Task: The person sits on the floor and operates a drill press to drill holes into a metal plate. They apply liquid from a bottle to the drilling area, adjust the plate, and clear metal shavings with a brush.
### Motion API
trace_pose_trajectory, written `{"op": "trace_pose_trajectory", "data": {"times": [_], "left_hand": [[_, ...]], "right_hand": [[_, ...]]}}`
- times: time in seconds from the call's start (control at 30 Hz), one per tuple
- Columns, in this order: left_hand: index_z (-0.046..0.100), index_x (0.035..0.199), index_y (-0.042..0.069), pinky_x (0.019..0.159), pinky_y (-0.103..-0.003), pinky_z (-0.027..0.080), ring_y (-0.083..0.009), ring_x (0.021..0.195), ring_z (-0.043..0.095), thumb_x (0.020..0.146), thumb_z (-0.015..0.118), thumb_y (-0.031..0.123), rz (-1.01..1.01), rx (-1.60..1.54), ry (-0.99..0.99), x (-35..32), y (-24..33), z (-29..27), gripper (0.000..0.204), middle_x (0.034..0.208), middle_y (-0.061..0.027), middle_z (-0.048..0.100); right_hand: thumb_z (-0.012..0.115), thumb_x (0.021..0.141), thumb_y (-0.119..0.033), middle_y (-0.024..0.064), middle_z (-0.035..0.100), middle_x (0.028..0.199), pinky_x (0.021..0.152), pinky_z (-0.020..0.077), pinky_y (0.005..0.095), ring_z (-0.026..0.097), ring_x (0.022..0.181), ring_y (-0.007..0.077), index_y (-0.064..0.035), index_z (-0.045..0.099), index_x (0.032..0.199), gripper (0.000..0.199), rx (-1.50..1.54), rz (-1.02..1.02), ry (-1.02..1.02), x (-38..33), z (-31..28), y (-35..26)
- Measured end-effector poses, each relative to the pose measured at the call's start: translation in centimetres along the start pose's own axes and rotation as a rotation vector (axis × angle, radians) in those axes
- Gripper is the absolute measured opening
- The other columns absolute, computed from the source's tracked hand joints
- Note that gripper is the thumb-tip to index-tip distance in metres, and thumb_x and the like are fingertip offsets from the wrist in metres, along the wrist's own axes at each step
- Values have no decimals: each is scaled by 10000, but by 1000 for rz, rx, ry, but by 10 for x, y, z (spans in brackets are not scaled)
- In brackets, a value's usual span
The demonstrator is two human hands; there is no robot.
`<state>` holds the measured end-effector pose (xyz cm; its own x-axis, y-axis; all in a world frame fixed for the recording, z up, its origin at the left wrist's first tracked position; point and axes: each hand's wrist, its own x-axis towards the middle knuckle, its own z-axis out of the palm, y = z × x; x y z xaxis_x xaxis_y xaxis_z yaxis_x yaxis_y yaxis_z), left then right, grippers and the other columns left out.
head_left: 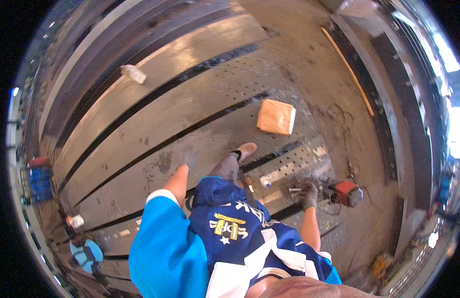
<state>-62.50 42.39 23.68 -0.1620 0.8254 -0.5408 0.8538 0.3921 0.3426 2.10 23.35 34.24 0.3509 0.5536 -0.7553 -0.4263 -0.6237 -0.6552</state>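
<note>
My right hand [309, 194], in a dark glove, is closed around a red-and-black power tool [345, 192] at the right, low beside me. A short metal rod [294, 189] sticks out on the near-left side of that hand; how it joins the tool is unclear. My left hand [187, 168] hangs ahead of my left sleeve over the steel plates, smeared by motion, so its fingers do not show. A small white-and-blue round item [265, 183] rests on the plate left of my right hand.
Long steel plates [140, 144] with dark gaps lie underfoot, some with rows of holes. A brown paper-like package [276, 117] and a white bottle [135, 75] rest on them. Steel beams [376, 94] line the right. A person in blue [86, 254] is at lower left.
</note>
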Motion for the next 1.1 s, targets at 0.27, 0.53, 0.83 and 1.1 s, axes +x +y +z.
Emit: {"op": "trace_pose_trajectory", "data": {"times": [0.27,0.53,0.83,1.1], "left_hand": [[641,1358,45,1061,-464,513,-384,1266,636,817,721,429,-511,127,-417,-239,18,-1,667,1395,-219,644],[563,1442,37,1100,-469,482,-398,1341,587,859,711,491,-614,-27,-345,-251,-52,1,754,1461,-246,586],[548,1455,16,1153,-465,420,-404,1374,543,883,685,510,-473,-75,-57,-83,-134,-92,768,1490,-234,566],[507,1482,-7,1084,-407,457,-299,1307,562,948,719,343,-332,-364,35,1,-234,-126,672,1448,-167,589]], "right_hand": [[485,957,-481,75,621,887,489,434,356,590,591,207,-104,657,1142,453,-107,124,-15,59,-38,63],[506,1007,-450,84,679,977,559,464,396,623,676,232,-139,676,1226,417,-513,331,-145,-5,86,69],[499,984,-422,36,659,922,597,489,380,605,703,215,-128,694,1128,382,-454,11,119,11,127,101],[432,985,-118,188,708,1114,821,557,418,675,967,290,-65,686,1231,358,-843,37,192,-30,85,172]]}}
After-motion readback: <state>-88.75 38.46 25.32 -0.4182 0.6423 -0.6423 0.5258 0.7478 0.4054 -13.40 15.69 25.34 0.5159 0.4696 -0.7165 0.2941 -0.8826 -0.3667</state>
